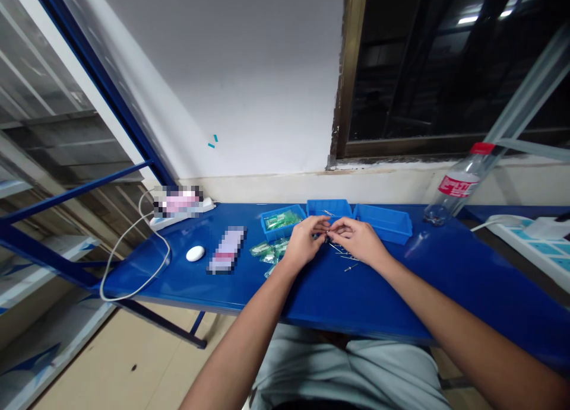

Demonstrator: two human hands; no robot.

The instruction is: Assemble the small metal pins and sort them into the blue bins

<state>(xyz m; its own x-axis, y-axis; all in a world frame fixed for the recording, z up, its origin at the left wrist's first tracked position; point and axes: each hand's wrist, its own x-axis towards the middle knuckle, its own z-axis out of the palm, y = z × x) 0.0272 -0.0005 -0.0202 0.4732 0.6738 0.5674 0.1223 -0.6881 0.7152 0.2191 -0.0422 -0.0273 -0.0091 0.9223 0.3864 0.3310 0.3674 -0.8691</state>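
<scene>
My left hand and my right hand meet above the blue table, fingertips almost touching. Both are closed in a pinch around something small, too tiny and covered to make out. Under and beside my right hand lie several thin metal pins, shaped like blind rivets. Left of my left hand are small clear packets with green marks, partly hidden by the hand. Behind them, a blue bin holds more green packets. The middle blue bin has a few metal pins inside, and a third blue bin stands behind my right hand.
On the blue table are a white oval object and a blurred-out phone-like item. A power strip with a looping white cable lies left. A plastic bottle and another power strip are right.
</scene>
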